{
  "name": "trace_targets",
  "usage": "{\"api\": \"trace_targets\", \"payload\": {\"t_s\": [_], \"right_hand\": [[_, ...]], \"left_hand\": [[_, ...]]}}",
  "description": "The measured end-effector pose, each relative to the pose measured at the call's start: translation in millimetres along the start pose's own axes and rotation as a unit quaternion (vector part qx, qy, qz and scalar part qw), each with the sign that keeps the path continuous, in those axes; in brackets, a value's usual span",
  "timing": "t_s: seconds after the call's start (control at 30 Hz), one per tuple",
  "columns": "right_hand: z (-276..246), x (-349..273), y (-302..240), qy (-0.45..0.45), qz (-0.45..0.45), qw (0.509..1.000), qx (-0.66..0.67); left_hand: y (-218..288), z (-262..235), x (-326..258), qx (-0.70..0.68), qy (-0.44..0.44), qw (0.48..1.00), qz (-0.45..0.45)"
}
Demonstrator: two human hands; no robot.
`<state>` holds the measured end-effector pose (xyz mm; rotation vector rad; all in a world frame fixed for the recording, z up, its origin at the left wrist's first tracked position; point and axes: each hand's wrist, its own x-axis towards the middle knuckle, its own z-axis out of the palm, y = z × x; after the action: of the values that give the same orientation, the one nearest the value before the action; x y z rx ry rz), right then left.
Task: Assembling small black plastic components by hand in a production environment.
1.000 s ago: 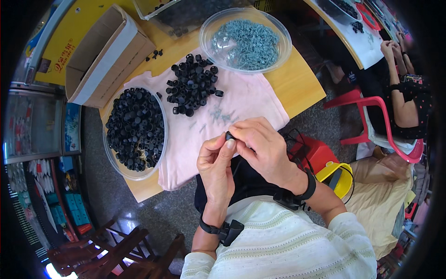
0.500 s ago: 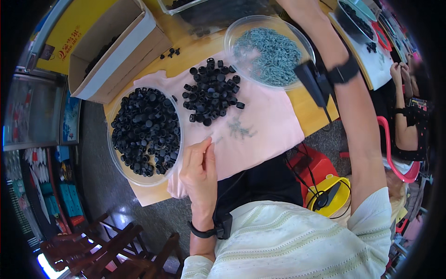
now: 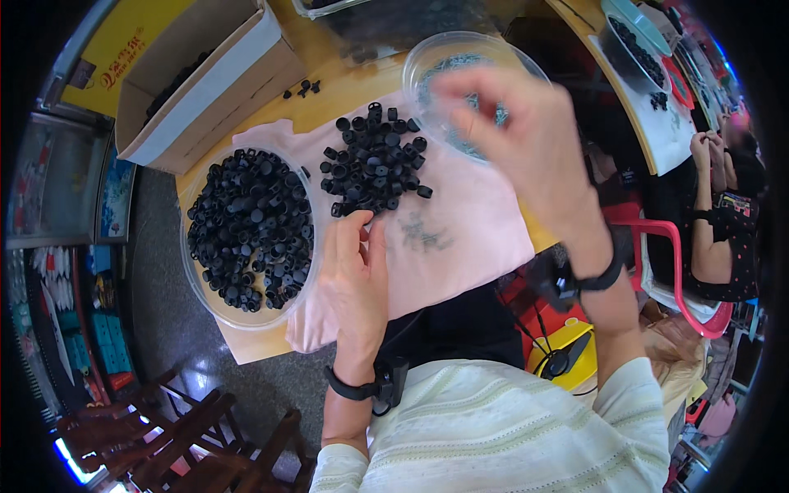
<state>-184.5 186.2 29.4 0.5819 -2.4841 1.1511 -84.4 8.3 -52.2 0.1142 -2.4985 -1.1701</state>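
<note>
A loose pile of small black plastic caps [image 3: 374, 164] lies on a pink cloth [image 3: 485, 226]. My left hand [image 3: 357, 271] is at the pile's near edge, fingers curled and thumb close to the index finger. Its fingertips meet the nearest caps; what they pinch is hidden. Blurred by motion, my right hand [image 3: 526, 131] is over the near right side of a clear round tub [image 3: 415, 62] of small grey-green screws [image 3: 460, 62], covering much of them. Whether it holds anything does not show. A few screws [image 3: 425, 234] lie scattered on the cloth between the hands.
To the left stands a clear round tub [image 3: 309, 283] full of black caps. Behind it is a cardboard box [image 3: 214, 78] with dark parts inside, and a few black pieces [image 3: 306, 87] lie on the wooden table beside it. Another person [image 3: 711, 246] sits at the right.
My right arm has come back from the far edge, bringing the hand over the screw tub. My left hand has moved slightly forward, from the bare cloth to the pile of caps.
</note>
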Motion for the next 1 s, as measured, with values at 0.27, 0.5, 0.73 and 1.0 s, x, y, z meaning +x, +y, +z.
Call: {"api": "trace_targets", "payload": {"t_s": [0.27,0.5,0.73,1.0], "right_hand": [[19,-80,2,-0.048,0.072,0.994,0.063],[29,-108,-1,-0.049,0.114,0.982,0.139],[40,-117,-12,-0.002,0.099,0.981,0.165],[53,-134,-26,0.066,0.05,0.972,0.218]], "left_hand": [[7,17,10,0.067,-0.039,0.996,0.036],[6,17,9,0.041,-0.021,0.998,0.048],[16,0,-14,-0.102,-0.038,0.994,-0.01],[28,-9,-43,-0.46,-0.042,0.859,-0.221]]}}
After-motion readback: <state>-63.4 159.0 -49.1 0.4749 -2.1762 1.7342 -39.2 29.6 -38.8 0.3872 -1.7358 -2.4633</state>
